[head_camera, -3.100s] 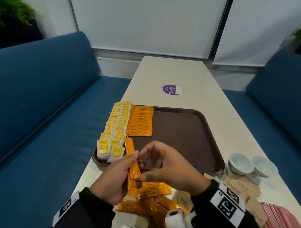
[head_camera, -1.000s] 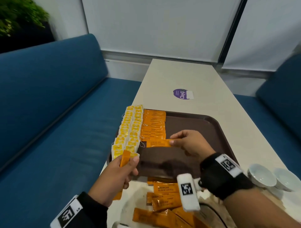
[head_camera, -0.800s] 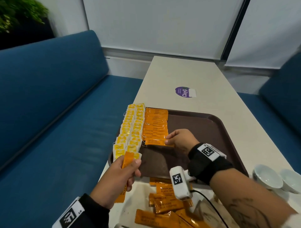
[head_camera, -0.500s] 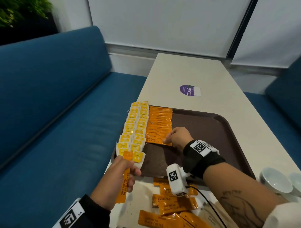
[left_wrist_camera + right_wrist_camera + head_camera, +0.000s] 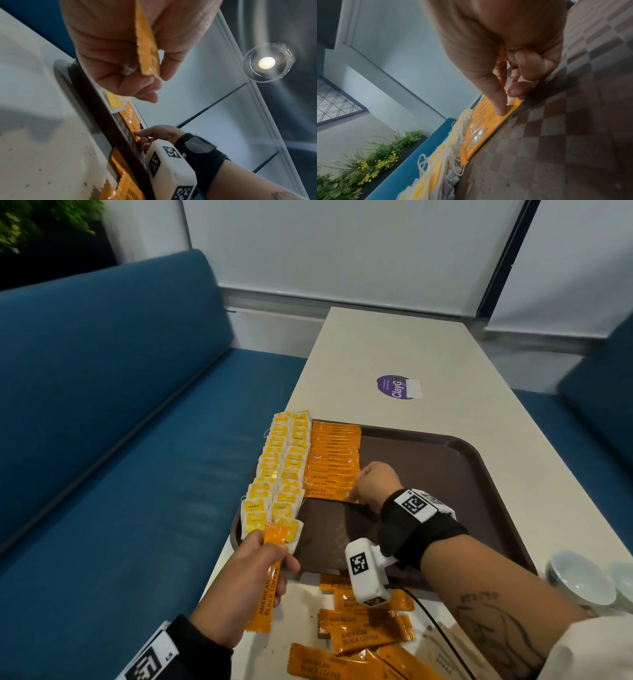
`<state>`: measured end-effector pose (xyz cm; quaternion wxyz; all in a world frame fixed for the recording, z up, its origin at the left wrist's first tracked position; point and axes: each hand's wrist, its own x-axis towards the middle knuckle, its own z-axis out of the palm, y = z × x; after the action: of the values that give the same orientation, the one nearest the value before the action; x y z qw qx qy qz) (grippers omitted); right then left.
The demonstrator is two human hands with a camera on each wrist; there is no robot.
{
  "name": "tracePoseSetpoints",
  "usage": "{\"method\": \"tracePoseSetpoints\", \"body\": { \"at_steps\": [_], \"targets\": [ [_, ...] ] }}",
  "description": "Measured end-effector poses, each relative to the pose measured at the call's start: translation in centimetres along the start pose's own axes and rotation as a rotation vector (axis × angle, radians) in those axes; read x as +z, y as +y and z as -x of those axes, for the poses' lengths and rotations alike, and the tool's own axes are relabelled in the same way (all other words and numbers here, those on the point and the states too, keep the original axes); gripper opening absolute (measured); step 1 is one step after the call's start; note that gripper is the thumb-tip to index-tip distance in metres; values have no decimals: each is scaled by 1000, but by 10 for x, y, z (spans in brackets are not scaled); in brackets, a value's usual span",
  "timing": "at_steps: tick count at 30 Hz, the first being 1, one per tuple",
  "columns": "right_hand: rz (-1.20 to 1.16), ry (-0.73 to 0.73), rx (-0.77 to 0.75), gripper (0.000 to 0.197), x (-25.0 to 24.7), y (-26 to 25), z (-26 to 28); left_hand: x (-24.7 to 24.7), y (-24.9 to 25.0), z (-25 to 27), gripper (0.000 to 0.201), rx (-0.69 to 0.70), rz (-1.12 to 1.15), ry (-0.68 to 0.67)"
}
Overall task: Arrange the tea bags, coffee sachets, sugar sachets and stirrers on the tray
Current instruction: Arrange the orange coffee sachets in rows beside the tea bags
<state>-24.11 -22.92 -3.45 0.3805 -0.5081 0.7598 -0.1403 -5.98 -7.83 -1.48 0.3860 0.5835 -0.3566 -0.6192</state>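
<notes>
The dark brown plastic tray lies on the pale long table; along the tray's left edge run two columns of white tea bags with yellow tags, and just right of them, on the tray, a column of overlapped orange coffee sachets; the right hand rests over the tray at the near end of that column, forefinger and thumb pinching the right end of the nearest orange "American Black Coffee" sachet in the column, which lies flat on the tray; its other fingers are curled; the left hand, at the tray's near left corner, pinches one upright orange coffee sachet between thumb and curled fingers, its top end over the nearest tea bag; just in front of the tray's near edge, a loose heap of orange coffee sachets lies on the table; beside the tray's near right corner stand two small white ceramic bowls; beyond the tray's far edge, a round purple sticker sits on the table.
</notes>
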Motion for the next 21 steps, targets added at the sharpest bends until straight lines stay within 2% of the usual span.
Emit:
{"method": "tracePoseSetpoints", "body": {
  "at_steps": [3,5,6,8,10,13,17,19,21],
  "targets": [
    [-18,-2,-1,21,0,-2,0,0,-1,0,10,3,-33,-2],
    [45,21,29,44,-2,-2,0,-1,-1,0,11,17,-59,-4],
    [17,37,24,45,-5,-3,3,-1,-1,0,11,24,-66,-6],
    [-136,20,-36,26,-13,-4,13,0,0,1,13,34,-53,-13],
    [-303,-59,-132,18,-20,-3,36,2,0,2,15,38,-20,-8],
    [-422,-260,-251,17,-23,-2,79,6,-2,4,13,52,-50,-11],
    [-405,-600,-333,12,-10,10,118,17,-5,7,11,96,-144,-108],
    [-431,-618,-347,8,-9,18,126,21,-6,10,11,114,-179,-135],
    [-522,-527,-311,7,-16,26,127,22,-6,12,8,127,-187,-145]
  ]
}}
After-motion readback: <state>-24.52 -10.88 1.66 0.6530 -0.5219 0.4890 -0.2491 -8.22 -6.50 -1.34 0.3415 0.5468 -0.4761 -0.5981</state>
